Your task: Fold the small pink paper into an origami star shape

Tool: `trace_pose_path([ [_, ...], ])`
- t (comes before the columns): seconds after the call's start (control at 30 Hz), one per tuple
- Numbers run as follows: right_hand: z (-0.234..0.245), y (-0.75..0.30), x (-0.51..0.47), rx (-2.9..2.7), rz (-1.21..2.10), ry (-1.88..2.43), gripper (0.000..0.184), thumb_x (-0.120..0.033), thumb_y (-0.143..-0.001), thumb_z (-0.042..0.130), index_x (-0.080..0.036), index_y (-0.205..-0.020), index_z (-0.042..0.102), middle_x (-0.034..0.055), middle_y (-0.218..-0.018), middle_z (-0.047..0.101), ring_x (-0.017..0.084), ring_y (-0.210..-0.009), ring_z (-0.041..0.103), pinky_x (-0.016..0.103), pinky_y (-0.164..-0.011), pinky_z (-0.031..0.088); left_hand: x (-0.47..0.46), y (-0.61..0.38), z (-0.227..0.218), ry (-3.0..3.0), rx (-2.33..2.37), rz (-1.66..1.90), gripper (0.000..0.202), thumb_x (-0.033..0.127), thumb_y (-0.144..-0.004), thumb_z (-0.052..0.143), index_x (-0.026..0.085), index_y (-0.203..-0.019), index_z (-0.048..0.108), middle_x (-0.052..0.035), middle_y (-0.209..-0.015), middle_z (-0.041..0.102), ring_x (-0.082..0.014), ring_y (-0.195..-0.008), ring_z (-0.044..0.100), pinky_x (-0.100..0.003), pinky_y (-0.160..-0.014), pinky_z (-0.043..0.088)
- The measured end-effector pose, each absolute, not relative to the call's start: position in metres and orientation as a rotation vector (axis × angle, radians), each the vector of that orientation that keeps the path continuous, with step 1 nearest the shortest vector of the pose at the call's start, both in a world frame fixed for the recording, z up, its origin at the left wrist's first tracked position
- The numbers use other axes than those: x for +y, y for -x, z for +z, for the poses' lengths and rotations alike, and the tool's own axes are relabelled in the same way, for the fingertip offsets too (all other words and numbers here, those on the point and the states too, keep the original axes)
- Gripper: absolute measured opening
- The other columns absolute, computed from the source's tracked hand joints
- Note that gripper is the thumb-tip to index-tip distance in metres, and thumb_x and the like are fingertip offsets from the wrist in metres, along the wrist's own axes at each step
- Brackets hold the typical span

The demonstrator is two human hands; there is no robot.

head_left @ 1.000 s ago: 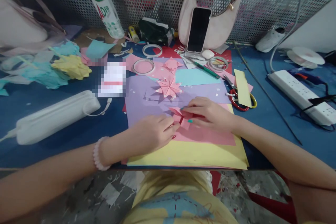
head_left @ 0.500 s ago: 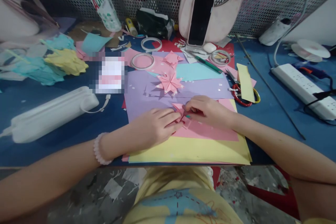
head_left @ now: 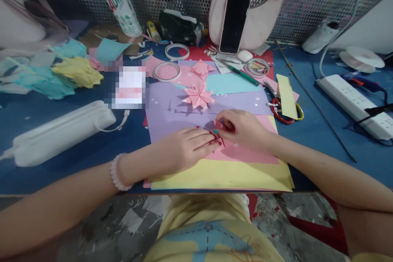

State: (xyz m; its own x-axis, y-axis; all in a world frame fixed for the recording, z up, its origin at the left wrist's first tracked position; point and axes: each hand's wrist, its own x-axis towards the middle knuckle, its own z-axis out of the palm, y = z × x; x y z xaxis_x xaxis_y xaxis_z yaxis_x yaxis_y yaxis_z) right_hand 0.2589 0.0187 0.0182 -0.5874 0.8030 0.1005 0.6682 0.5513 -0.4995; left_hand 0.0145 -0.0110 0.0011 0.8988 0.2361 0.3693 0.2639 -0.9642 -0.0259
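My left hand (head_left: 186, 145) lies low over the paper stack, palm down. Its fingers are stretched out and rest on a small folded pink paper (head_left: 217, 124). My right hand (head_left: 245, 129) is closed, thumb and forefinger pinching a raised tip of that folded paper. Fingers of both hands cover much of the piece. Underneath are a pink sheet (head_left: 245, 153) and a yellow sheet (head_left: 230, 175). Just beyond the hands sits a pink folded paper star (head_left: 199, 97), with a smaller pink folded piece (head_left: 201, 68) behind it on purple paper (head_left: 162, 120).
Scissors (head_left: 281, 110) lie to the right, partly under a yellow strip (head_left: 287, 96). Tape rolls (head_left: 166, 72), a green pen (head_left: 245, 75) and an upright phone (head_left: 235, 24) stand farther back. A white power strip (head_left: 356, 106) is at far right, a white oblong case (head_left: 63, 135) at left.
My left hand's fingers have spread and slid slightly right over the folded paper. My right thumb and forefinger now pinch and lift its tip.
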Motion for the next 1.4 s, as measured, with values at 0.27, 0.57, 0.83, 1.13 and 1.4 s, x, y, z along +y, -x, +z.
trace_pose_path([
  [0.27, 0.018, -0.255, 0.013, -2.305, 0.789, 1.254, 0.007, -0.017, -0.083, 0.058, -0.02, -0.089, 0.06, -0.0065, -0.062, 0.053, 0.01, -0.053, 0.044, 0.023, -0.055, 0.033, -0.018, -0.02, 0.0, 3.021, -0.451, -0.528, 0.035, 0.017, -0.104, 0.045, 0.017, -0.135, 0.062, -0.0106, -0.131, 0.069, -0.0254, -0.113, 0.061, -0.039, -0.093, 0.051],
  [0.57, 0.008, -0.248, 0.012, -2.257, 0.759, 1.298, 0.009, -0.024, -0.086, 0.066, -0.022, -0.086, 0.056, -0.0074, -0.061, 0.052, 0.01, -0.053, 0.044, 0.024, -0.055, 0.029, -0.019, -0.021, 0.002, 2.909, -0.422, -0.584, 0.033, 0.021, -0.107, 0.043, 0.018, -0.129, 0.068, -0.0069, -0.136, 0.07, -0.025, -0.12, 0.059, -0.039, -0.093, 0.047],
  [0.83, 0.006, -0.245, 0.01, -2.222, 0.666, 1.241, 0.011, -0.015, -0.078, 0.064, -0.021, -0.081, 0.056, -0.002, -0.074, 0.059, 0.012, -0.064, 0.048, 0.024, -0.059, 0.032, -0.022, -0.026, -0.002, 3.061, -0.226, -0.569, 0.04, 0.024, -0.111, 0.034, 0.015, -0.132, 0.067, -0.0085, -0.138, 0.07, -0.017, -0.129, 0.062, -0.034, -0.118, 0.041],
  [1.13, 0.017, -0.251, 0.016, -2.17, 0.967, 1.204, 0.011, -0.023, -0.083, 0.054, -0.018, -0.089, 0.063, -0.0048, -0.063, 0.054, 0.01, -0.054, 0.042, 0.025, -0.055, 0.032, -0.015, -0.027, -0.002, 3.251, -0.229, -0.442, 0.043, 0.031, -0.112, 0.035, 0.01, -0.14, 0.06, -0.0138, -0.148, 0.061, -0.0225, -0.138, 0.058, -0.039, -0.126, 0.033],
  [1.4, 0.016, -0.253, 0.018, -2.152, 1.025, 1.184, 0.015, -0.025, -0.085, 0.054, -0.017, -0.089, 0.065, -0.004, -0.064, 0.055, 0.009, -0.053, 0.043, 0.024, -0.055, 0.035, -0.018, -0.025, -0.004, 3.201, -0.289, -0.428, 0.042, 0.034, -0.111, 0.039, 0.014, -0.141, 0.06, -0.0135, -0.153, 0.057, -0.0229, -0.145, 0.05, -0.039, -0.127, 0.031],
])
